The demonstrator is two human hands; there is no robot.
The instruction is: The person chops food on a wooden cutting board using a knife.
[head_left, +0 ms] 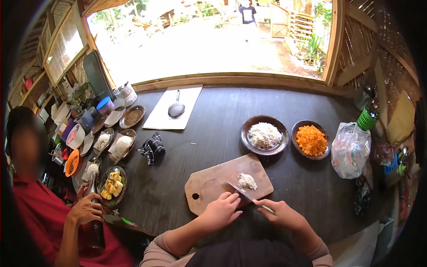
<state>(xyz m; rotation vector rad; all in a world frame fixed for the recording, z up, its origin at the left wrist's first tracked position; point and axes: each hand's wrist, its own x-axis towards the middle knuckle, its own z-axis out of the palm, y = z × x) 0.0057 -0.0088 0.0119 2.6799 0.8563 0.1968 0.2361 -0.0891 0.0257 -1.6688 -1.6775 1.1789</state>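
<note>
My right hand [278,212] is closed around the green handle of a knife [242,192], whose blade points left and away over the wooden cutting board [209,189]. On the board, just beyond the blade, lies a small heap of finely shredded white food [247,181]. My left hand [221,210] rests over the board's near edge, thumb apart and fingertips close to the blade. What is under those fingertips is hidden. Behind the board, a brown plate [245,147] holds a larger pile of white shreds. Beside it, a smaller plate [297,151] carries chopped orange food.
At left, a person in a red sleeve [40,213] holds a dark bottle [97,231] near a plate of yellow pieces [112,185]. A dark cloth [153,147], a ladle [176,110] on white paper and several dishes lie beyond. A plastic bag [351,151] stands right.
</note>
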